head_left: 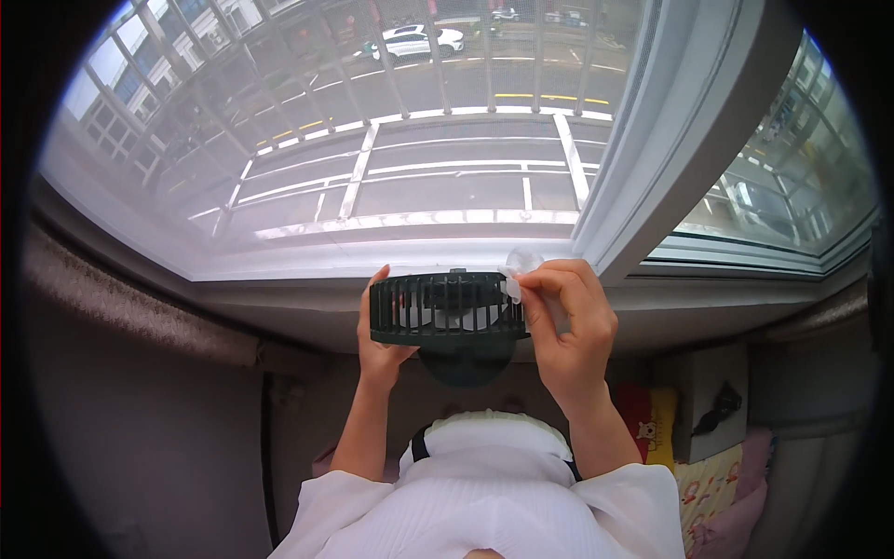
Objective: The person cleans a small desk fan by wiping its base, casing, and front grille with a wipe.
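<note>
Head | left hand [376, 357]: fingers clamped on 1 dark-green fan [450, 300] | right hand [574, 321]: fingers pinching 1 translucent piece [523, 262]

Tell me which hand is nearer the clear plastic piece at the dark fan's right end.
The right. The right hand pinches the clear plastic piece; the left hand holds the opposite end of the dark fan, away from that piece.

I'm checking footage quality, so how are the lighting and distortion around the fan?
In the head view, the railing is bright and bowed, the fan dark but readable, and the clear piece faint against the pale sill.
</note>
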Motion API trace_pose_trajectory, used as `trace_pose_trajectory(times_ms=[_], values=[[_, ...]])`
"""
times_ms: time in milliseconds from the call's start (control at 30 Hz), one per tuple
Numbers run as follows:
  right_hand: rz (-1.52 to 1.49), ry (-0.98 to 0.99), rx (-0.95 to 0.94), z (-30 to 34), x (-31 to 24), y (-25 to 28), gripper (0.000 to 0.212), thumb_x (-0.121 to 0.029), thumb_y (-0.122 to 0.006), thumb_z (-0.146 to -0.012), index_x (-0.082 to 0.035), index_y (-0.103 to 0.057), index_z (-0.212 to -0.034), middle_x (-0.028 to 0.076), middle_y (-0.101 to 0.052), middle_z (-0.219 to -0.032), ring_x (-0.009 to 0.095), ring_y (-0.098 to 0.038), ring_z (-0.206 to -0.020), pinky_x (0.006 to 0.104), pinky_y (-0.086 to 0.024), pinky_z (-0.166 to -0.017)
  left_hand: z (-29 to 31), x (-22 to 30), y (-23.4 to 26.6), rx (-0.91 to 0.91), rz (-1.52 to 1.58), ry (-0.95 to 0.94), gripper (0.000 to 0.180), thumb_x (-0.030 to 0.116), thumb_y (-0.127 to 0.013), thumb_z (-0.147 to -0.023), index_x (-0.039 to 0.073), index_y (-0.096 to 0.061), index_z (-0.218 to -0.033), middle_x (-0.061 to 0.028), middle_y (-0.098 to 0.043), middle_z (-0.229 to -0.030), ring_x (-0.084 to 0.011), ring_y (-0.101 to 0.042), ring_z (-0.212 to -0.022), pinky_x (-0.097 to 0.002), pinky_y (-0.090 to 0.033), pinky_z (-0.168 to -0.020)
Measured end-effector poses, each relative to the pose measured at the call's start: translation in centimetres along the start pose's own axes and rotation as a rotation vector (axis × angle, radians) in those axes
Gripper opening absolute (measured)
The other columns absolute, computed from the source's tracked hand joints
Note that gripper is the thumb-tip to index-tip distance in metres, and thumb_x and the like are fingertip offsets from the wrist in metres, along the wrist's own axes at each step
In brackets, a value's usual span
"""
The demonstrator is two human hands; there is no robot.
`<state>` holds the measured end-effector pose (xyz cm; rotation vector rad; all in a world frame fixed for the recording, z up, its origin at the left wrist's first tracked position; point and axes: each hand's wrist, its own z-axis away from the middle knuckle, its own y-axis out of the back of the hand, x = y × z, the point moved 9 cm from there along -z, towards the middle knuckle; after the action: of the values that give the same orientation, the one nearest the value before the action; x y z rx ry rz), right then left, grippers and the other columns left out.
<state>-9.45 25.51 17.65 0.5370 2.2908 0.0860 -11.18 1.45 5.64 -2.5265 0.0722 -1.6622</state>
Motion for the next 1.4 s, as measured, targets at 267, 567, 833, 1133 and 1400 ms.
trace_pose_trajectory(times_ms=[267,567,833,1133,1400], values=[[-0.061,-0.018,-0.031,0.0,0.5,-0.2,0.012,0.006,-0.069,-0.08,-0.001,-0.065,-0.089,0.01,-0.062,-0.088,0.025,-0.062,-0.08,0.0313,-0.05,-0.069,2.4,-10.7,-2.4,-0.005,0.305,0.465,0.077,0.022,-0.085,-0.076,0.008,-0.045,-0.141,-0.0048,-0.053,-0.132,-0.0182,-0.056,-0.114,-0.0367,-0.046,-0.101],[-0.173,-0.133,-0.034,0.1,0.8,0.6,0.009,0.004,-0.069,-0.082,0.0,-0.066,-0.089,0.009,-0.063,-0.089,0.02,-0.062,-0.081,0.0279,-0.049,-0.073,3.6,-8.7,-2.3,-0.134,0.185,0.117,0.058,0.029,-0.08,-0.081,0.003,-0.055,-0.127,-0.0104,-0.055,-0.133,-0.0201,-0.055,-0.117,-0.0354,-0.044,-0.099],[-0.335,-0.189,-0.085,0.8,0.3,0.1,0.009,-0.001,-0.072,-0.083,-0.001,-0.067,-0.09,0.009,-0.063,-0.09,0.017,-0.06,-0.082,0.0259,-0.046,-0.073,9.3,-11.3,-0.7,-0.144,0.406,0.081,0.051,0.031,-0.076,-0.085,0.014,-0.057,-0.129,-0.0004,-0.058,-0.131,-0.02,-0.053,-0.123,-0.0407,-0.038,-0.109],[-0.515,-0.241,-0.044,3.6,-1.3,-0.7,0.015,-0.008,-0.061,-0.093,-0.002,-0.059,-0.107,0.01,-0.058,-0.108,0.017,-0.057,-0.092,0.0257,-0.045,-0.081,8.5,-6.3,-0.6,-0.158,0.391,0.066,0.058,0.044,-0.078,-0.08,0.017,-0.058,-0.127,0.0016,-0.062,-0.124,-0.0174,-0.057,-0.119,-0.0367,-0.046,-0.102],[-0.313,-0.037,0.074,4.9,-2.2,-1.0,0.049,-0.04,-0.058,-0.097,-0.001,-0.045,-0.122,0.019,-0.055,-0.114,0.026,-0.056,-0.1,0.0346,-0.046,-0.087,9.0,-7.1,0.0,-0.176,-0.151,-0.078,0.036,0.037,-0.066,-0.093,0.009,-0.061,-0.116,-0.0042,-0.064,-0.114,-0.0218,-0.062,-0.105,-0.0354,-0.048,-0.094]])
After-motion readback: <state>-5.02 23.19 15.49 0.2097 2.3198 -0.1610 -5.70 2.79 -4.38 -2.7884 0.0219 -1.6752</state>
